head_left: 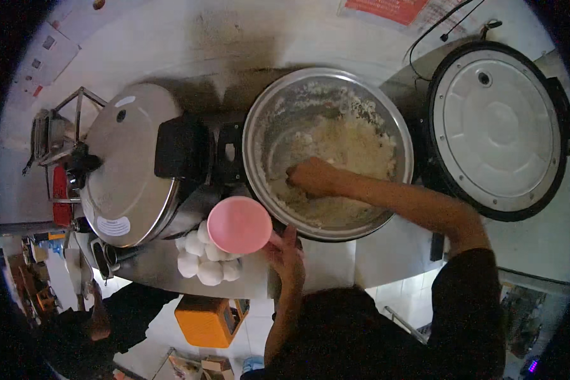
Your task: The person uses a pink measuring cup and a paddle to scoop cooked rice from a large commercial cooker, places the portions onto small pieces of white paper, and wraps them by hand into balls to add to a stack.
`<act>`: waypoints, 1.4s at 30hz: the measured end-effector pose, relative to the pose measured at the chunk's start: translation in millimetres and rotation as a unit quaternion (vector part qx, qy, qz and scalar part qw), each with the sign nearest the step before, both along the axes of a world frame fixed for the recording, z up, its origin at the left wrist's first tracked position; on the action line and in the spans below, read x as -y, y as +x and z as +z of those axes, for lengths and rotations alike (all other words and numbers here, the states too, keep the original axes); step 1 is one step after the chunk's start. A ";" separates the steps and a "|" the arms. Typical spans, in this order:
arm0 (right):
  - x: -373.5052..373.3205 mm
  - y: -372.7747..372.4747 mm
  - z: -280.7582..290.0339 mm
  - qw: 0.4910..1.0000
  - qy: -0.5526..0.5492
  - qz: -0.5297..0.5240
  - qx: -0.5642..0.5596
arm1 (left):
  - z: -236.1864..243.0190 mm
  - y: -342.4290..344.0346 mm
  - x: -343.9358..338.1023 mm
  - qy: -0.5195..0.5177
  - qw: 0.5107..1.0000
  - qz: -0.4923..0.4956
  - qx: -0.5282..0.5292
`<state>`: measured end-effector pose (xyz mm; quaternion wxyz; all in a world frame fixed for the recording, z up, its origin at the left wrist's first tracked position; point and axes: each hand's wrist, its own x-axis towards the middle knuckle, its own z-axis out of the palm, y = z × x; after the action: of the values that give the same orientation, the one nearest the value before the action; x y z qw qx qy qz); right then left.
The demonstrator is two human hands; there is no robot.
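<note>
My left hand (286, 258) is closed round the handle of a pink plastic dipper (239, 225), held level just outside the near left rim of a big metal pot (254, 158). Inside that pot lies a pale, grainy mass that looks like rice (354, 145), with bits stuck up the wall. My right hand (315, 177) reaches into the pot from the right, its fingers curled down at the mass. Whatever those fingers grip is hidden. Partly under the dipper sit several white round balls (209, 272) on the metal counter.
A large lidded cooker (130, 164) stands left of the pot. The raised round lid (494, 133) is at the right, with a dark cable (418, 47) above it. An orange stool (202, 321) is on the floor; another person's arm (98, 316) shows at lower left.
</note>
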<state>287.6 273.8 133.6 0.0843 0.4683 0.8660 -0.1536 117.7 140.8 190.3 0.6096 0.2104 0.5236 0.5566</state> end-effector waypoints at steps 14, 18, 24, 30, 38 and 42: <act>-23.5 35.3 34.5 0.987 -0.091 -0.106 0.076 | -25.7 -8.3 3.5 0.019 0.999 0.016 0.028; -24.2 44.3 -20.0 0.980 -0.131 -0.146 0.034 | -14.6 -4.4 0.8 0.025 0.999 -0.016 -0.015; -51.4 69.4 -112.5 0.969 -0.104 0.217 -0.060 | -18.3 -3.3 8.3 -0.029 0.999 -0.035 0.012; -51.8 34.2 -38.3 0.847 -0.457 -0.187 -0.197 | -13.6 -1.0 -1.3 0.021 0.999 0.049 0.012; -20.1 75.1 3.0 0.850 -0.407 -0.089 -0.322 | 13.9 -8.5 -0.9 -0.009 0.999 -0.032 0.007; -11.7 79.9 68.6 0.822 -0.392 -0.164 -0.379 | 13.3 -41.0 4.2 -0.026 0.994 -0.015 0.109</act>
<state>367.5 285.5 202.2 -0.1005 0.4354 0.6068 -0.6574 76.7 136.6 203.7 0.6771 0.1403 0.4650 0.5529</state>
